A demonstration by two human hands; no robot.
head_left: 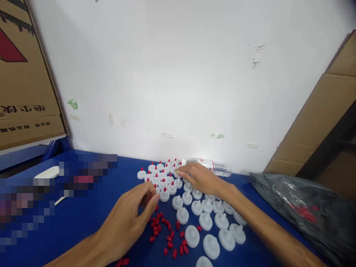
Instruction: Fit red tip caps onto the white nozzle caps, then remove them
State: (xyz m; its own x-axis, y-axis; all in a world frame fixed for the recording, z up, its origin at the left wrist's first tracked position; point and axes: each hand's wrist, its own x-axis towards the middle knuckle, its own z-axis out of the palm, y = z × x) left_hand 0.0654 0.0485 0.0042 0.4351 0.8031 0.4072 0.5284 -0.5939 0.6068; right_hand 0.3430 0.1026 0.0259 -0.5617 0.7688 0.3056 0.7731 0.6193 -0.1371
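Note:
My left hand [129,213] is curled at the near side of a cluster of white lids with red caps [164,194]. Its thumb and forefinger come together beside a lid partly hidden by them; what lies in the pinch cannot be made out. My right hand [198,177] reaches over the lids from the right, fingers bunched at the nozzle of a white lid [178,183] by the cluster's right side. Its fingers hide whatever they grip. White lids with bare nozzles [205,221] spread below my right forearm. Loose red caps [170,244] are scattered between my arms.
Everything sits on a blue table [91,207] against a white wall [178,81]. A clear plastic bottle [221,169] lies along the wall behind my right hand. A dark plastic bag [292,200] with red pieces is at the right. Cardboard [30,81] stands at the left.

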